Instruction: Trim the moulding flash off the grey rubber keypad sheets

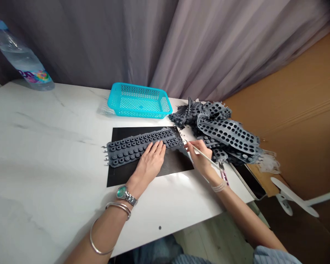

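A dark grey rubber sheet with rows of round studs lies flat on a black mat. My left hand rests on it, palm down, fingers spread, holding nothing. My right hand pinches a thin white stick, whose pointed end is close to the sheet's right end. Tiny pale bits lie scattered around that end. Just beyond my right hand is a heap of grey perforated rubber sheets, twisted over one another.
A teal plastic basket stands at the far edge of the white marble table. A tilted water bottle is at far left. Pink-handled scissors and a dark tablet lie near the right table edge, with cardboard beyond.
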`<state>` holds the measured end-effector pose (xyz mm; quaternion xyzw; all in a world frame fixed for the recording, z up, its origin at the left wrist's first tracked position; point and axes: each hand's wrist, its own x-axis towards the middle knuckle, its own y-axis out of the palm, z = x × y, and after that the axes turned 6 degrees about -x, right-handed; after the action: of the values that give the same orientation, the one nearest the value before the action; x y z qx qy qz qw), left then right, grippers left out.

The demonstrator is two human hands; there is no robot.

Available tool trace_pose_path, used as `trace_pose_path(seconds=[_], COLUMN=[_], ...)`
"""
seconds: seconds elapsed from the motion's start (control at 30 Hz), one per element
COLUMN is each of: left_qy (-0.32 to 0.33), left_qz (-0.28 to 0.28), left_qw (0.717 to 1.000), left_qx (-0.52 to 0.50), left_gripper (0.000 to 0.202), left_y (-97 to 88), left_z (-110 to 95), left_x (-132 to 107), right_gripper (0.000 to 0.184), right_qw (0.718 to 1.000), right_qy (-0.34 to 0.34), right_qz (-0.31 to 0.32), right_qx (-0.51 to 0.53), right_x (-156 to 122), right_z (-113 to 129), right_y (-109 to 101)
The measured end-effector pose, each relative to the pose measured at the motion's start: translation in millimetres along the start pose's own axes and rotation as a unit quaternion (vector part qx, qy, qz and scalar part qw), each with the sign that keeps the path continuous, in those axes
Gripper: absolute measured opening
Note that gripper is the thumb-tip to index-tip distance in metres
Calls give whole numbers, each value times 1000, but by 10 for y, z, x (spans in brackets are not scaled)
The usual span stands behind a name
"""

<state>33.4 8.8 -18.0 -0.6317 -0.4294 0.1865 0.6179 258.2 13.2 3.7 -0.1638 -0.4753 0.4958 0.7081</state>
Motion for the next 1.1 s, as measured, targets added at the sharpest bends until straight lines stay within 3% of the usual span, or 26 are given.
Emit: trace_pose_path(seconds=[0.2,0.33,0.43,0.8,1.1], left_qy=[-7,-7,-5,-4,-4], left_qz=[6,13,12,18,14], left_qw=[1000,1000,1000,999,1000], left_qx=[10,11,13,26,24], left_gripper=[52,50,49,49,49], left_y=[-21,-46,-58,-70,-56], left_z=[-8,-15,-20,-29,-22], left_x=[2,6,9,-1,3], right_gripper=[19,17,18,19,18], right_qw=[986,951,930,898,896], right_qy=[-142,-275,-330,-397,-395], right_qz=[84,139,152,138,156], right_qx=[-24,-38,-61,-127,-132], right_x=[91,168,179,187,215], right_z=[138,172,175,134,109], right_y=[272,334,318,338,337])
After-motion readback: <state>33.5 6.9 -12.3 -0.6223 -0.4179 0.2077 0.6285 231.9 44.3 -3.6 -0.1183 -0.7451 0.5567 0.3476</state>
